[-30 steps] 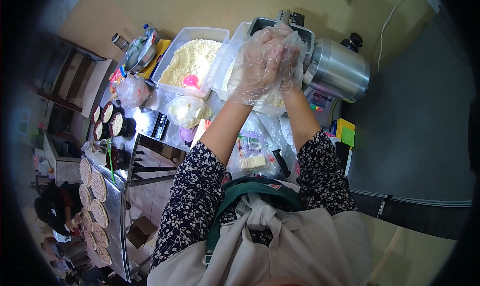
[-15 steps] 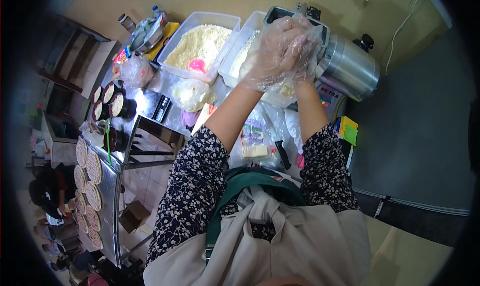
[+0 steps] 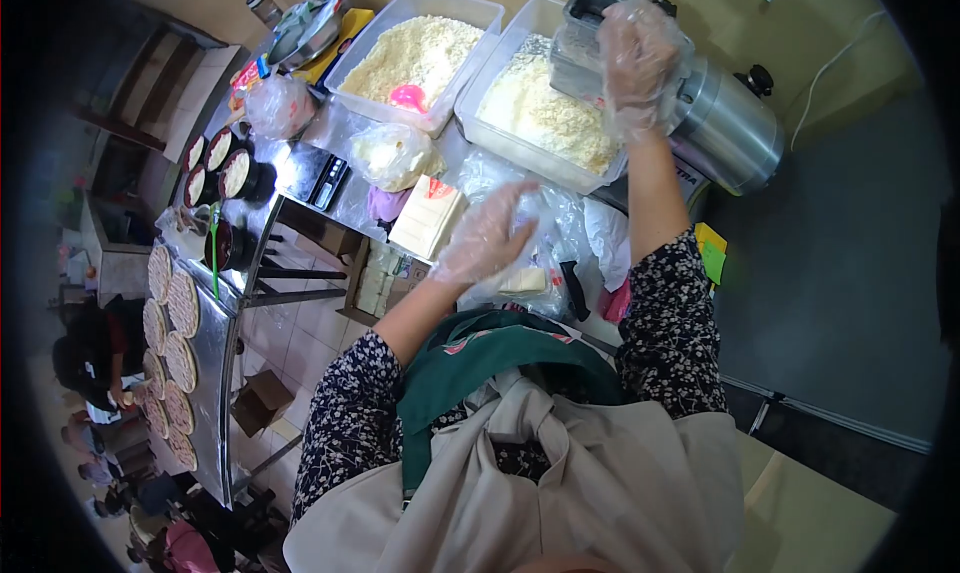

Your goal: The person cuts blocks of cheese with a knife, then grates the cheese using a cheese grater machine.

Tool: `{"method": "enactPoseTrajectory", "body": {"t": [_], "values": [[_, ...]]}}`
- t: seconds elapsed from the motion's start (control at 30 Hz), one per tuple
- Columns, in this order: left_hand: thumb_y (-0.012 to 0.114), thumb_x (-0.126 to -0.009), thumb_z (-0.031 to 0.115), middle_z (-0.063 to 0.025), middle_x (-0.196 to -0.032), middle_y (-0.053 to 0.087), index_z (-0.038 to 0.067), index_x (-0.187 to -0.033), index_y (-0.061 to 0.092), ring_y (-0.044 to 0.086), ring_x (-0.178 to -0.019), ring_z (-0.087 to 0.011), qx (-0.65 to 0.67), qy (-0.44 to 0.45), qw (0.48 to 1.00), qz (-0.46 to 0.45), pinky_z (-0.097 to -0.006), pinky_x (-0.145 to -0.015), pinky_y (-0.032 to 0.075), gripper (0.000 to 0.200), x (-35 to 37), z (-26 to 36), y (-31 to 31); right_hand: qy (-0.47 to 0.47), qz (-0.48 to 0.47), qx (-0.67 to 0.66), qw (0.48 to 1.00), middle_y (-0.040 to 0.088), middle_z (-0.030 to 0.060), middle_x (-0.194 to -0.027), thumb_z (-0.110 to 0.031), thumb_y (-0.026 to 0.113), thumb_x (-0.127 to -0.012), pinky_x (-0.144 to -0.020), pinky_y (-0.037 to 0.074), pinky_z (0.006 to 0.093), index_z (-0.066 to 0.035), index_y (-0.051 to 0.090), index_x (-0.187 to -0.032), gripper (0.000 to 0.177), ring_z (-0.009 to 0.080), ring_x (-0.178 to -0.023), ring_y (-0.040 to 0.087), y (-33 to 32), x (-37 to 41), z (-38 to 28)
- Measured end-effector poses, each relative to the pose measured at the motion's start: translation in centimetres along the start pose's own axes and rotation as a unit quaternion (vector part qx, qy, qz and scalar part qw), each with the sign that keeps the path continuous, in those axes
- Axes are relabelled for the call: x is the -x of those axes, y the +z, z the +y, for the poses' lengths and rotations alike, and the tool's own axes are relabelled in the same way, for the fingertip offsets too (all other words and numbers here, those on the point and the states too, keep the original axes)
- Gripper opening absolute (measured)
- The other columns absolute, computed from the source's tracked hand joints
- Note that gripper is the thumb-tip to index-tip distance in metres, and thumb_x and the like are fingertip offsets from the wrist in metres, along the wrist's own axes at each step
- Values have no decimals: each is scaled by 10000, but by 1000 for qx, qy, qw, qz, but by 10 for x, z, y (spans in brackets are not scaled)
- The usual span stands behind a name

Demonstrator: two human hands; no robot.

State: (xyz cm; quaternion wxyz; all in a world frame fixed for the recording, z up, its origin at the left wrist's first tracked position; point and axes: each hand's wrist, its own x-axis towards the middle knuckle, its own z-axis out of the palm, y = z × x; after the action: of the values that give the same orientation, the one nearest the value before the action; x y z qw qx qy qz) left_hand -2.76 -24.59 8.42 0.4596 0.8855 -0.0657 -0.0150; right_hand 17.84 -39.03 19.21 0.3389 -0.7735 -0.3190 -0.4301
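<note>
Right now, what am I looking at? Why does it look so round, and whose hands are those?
It is one picture from a camera worn on a person's head, looking down through a wide lens that bends everything round. No robot: these are the person's own hands in thin clear plastic gloves. The right hand rests on top of the square metal chute of a silver drum-shaped machine; whether it grips anything, I cannot tell. The left hand is open, close to a pale yellow block lying on clear plastic bags. Behind stand two clear plastic tubs of pale crumbs, one with a pink scoop.
</note>
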Motion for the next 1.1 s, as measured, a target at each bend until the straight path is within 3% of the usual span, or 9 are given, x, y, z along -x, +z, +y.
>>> {"method": "enactPoseTrajectory", "body": {"t": [0.07,0.13,0.17,0.27,0.4,0.57,0.8,0.93,1.1], "values": [[594,-875,208,-225,-1257,522,42,-1330,438,494,-1200,-365,-20,33,995,-91,-431,-1006,406,508,27,-39,40,-8,37,6,999,639,96,-772,-117,608,-840,-645,475,342,-32,640,-787,106,272,-703,617,9,-8,20],[605,-875,244,-230,-1266,515,41,-1334,437,498,-1187,-372,-53,7,986,-160,-434,-1009,406,529,46,-53,66,-166,94,293,937,643,101,-738,-128,605,-854,-611,482,331,-25,629,-769,136,242,-656,619,13,-21,36],[616,-875,279,-234,-1276,508,40,-1338,435,501,-1174,-379,-90,-13,969,-229,-437,-1012,405,552,52,-59,77,-171,95,290,937,643,101,-738,-128,605,-854,-611,482,331,-25,629,-769,136,242,-656,619,16,-21,34],[609,-871,322,-253,-1270,498,48,-1358,419,487,-1182,-413,-97,-32,977,-188,-449,-1011,407,590,58,-67,92,9,119,-144,982,607,88,-691,-161,540,-895,-522,441,266,-1,601,-737,233,145,-575,571,14,-11,2],[628,-858,343,-255,-1305,473,60,-1369,415,503,-1166,-423,-145,-63,962,-225,-454,-989,427,622,48,-58,88,128,91,-191,969,580,82,-671,-147,515,-892,-562,440,275,7,606,-735,237,160,-613,573,13,13,-12],[663,-823,408,-233,-1195,566,67,-1317,467,571,-1084,-382,-90,-64,960,-255,-439,-954,445,632,31,-81,87,-3,93,-141,986,572,97,-667,-125,488,-892,-681,438,348,13,642,-767,241,225,-709,566,18,15,6],[669,-801,516,-214,-1114,624,72,-1222,556,598,-1030,-363,-50,-106,957,-265,-442,-904,452,623,17,-92,67,-27,19,20,999,566,90,-646,-150,502,-892,-658,438,328,-1,558,-676,269,214,-671,555,-4,-13,8],[672,-798,516,-218,-1098,629,97,-1226,572,592,-1044,-355,-28,-117,968,-222,-433,-916,446,607,16,-98,68,164,66,-249,952,495,64,-612,-193,514,-947,-654,451,348,-24,492,-642,349,189,-589,494,-3,-43,12],[654,-820,491,-208,-1128,624,119,-1235,577,571,-1091,-357,-8,-115,976,-183,-432,-934,437,563,14,-113,75,200,81,-348,912,447,46,-599,-175,513,-960,-696,485,378,-39,485,-635,353,192,-604,488,-6,-76,14]]}}
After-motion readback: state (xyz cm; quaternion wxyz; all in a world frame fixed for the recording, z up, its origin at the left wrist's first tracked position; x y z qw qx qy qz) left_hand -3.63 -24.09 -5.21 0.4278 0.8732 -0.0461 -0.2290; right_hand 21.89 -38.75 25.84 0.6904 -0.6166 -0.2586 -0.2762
